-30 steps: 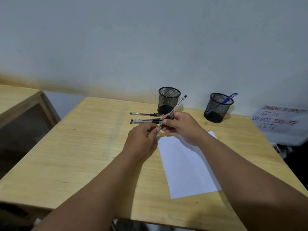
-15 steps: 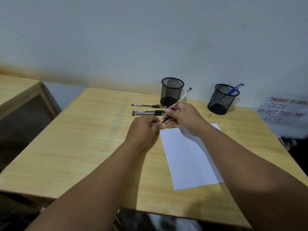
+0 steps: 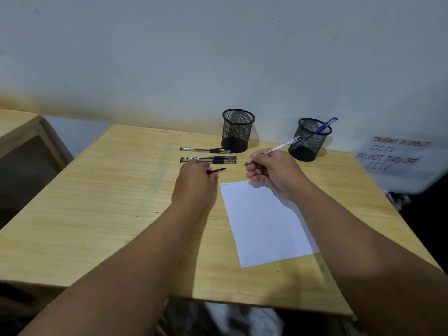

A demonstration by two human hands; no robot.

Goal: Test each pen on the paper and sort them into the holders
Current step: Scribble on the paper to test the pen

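1. With the cap (image 3: pixel 216 170) pinched in my left hand (image 3: pixel 194 184) and the uncapped pen (image 3: pixel 271 151) gripped in my right hand (image 3: pixel 274 174), I lower the tip to the paper (image 3: pixel 264 221) just below that hand.
2. I scribble lightly beside the faint mark (image 3: pixel 225 184).
3. I judge the ink before choosing a holder (image 3: pixel 237 130) beyond my fingers.

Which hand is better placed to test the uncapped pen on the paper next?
Right. The right hand already grips the uncapped pen, tip down just above the paper. The left hand holds only the black cap, off the sheet.
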